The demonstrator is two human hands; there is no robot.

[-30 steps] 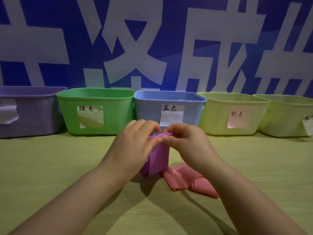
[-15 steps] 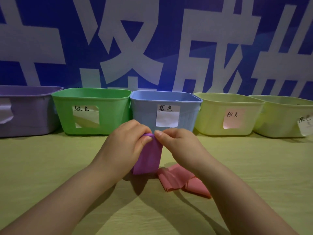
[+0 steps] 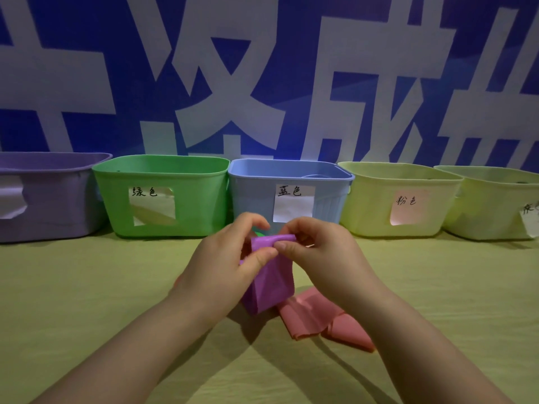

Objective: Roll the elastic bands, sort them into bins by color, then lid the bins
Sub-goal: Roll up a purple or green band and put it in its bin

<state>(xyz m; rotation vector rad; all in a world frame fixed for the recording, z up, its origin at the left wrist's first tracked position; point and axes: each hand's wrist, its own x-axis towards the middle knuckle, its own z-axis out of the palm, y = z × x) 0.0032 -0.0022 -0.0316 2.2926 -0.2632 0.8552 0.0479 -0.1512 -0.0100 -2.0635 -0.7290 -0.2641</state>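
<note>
My left hand (image 3: pixel 221 269) and right hand (image 3: pixel 318 252) each pinch the folded top edge of the purple band (image 3: pixel 271 284). I'd roll tight and even (loose turns may spring open). It hangs flat and matte over the table (image 3: pixel 87 287), beside the pink band (image 3: pixel 315 316).

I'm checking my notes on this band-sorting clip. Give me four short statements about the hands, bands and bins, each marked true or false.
1. The left hand and the right hand both pinch the purple elastic band. True.
2. The salmon-pink elastic band lies inside the blue plastic bin. False: it lies on the yellow-green table, under the right forearm.
3. The green plastic bin stands between the purple plastic bin and the blue one. True.
4. The green bin wears a lid. False: its top is open.
</note>
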